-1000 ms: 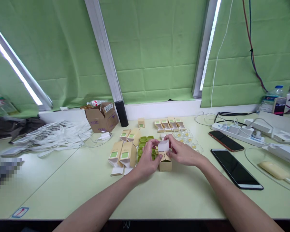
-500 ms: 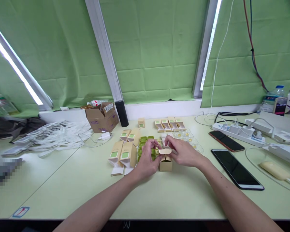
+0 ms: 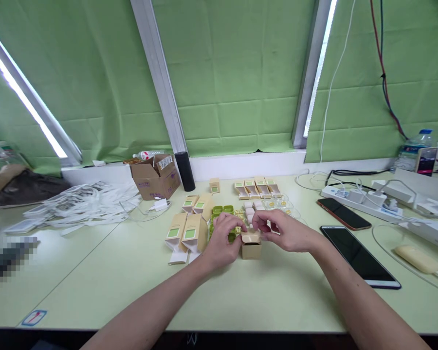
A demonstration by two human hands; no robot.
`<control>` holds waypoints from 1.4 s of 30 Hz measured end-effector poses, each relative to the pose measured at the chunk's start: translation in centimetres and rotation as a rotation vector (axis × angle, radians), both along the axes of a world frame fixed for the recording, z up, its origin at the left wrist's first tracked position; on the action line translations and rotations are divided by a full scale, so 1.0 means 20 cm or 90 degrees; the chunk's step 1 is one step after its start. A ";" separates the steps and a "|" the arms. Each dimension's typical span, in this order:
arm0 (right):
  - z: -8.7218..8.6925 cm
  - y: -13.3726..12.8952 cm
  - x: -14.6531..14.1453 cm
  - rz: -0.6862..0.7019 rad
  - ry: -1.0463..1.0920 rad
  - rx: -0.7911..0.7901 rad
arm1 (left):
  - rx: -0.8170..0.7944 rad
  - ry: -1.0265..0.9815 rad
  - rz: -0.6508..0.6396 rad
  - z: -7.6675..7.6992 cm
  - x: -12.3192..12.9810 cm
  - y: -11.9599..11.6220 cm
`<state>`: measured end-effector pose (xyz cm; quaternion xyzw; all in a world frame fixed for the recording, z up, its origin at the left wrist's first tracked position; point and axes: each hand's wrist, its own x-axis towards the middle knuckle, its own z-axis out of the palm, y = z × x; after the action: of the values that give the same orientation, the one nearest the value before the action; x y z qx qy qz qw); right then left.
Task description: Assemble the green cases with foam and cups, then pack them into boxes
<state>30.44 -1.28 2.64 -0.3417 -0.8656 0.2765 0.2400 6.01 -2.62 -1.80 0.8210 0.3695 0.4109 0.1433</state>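
Note:
A small tan cardboard box [image 3: 251, 250] stands on the table in front of me, its lid flap folded down over the opening. My left hand [image 3: 224, 240] is closed on the box's left edge, fingertips by the flap. At the right edge, my right hand [image 3: 286, 231] touches the box with curled thumb and fingers. Green plastic cups [image 3: 218, 210] sit behind my left hand, partly hidden by it. Beyond the box are white cylindrical pieces [image 3: 248, 212] and clear plastic pieces with yellow centres [image 3: 277, 203].
Boxes with green labels [image 3: 195, 234] stand left of my hands, others [image 3: 256, 187] at the back. A brown carton [image 3: 155, 180] and a black cylinder [image 3: 184, 171] are by the wall. Phones [image 3: 359, 255] and a power strip [image 3: 361, 201] lie right. Another person's hand [image 3: 7, 175] shows far left.
The box's raised lid flap has come down onto the opening. My right hand has shifted slightly right, its fingers less tightly bunched. Another person's arm has come into view at far left.

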 end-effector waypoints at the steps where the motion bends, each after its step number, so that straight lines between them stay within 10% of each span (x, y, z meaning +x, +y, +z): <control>1: 0.00 0.00 0.00 -0.003 0.004 -0.005 | 0.008 0.004 -0.011 0.00 -0.01 0.00; 13: 0.01 -0.03 -0.04 -0.029 -0.050 0.030 | 0.241 0.093 -0.089 0.06 -0.08 0.01; 42: 0.01 -0.01 -0.02 -0.009 -0.016 -0.051 | 0.249 0.173 -0.091 0.03 -0.09 0.01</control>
<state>30.12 -1.51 2.87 -0.3606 -0.8545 0.3045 0.2170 4.23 -2.46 -1.17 0.9049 0.2396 0.3494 -0.0403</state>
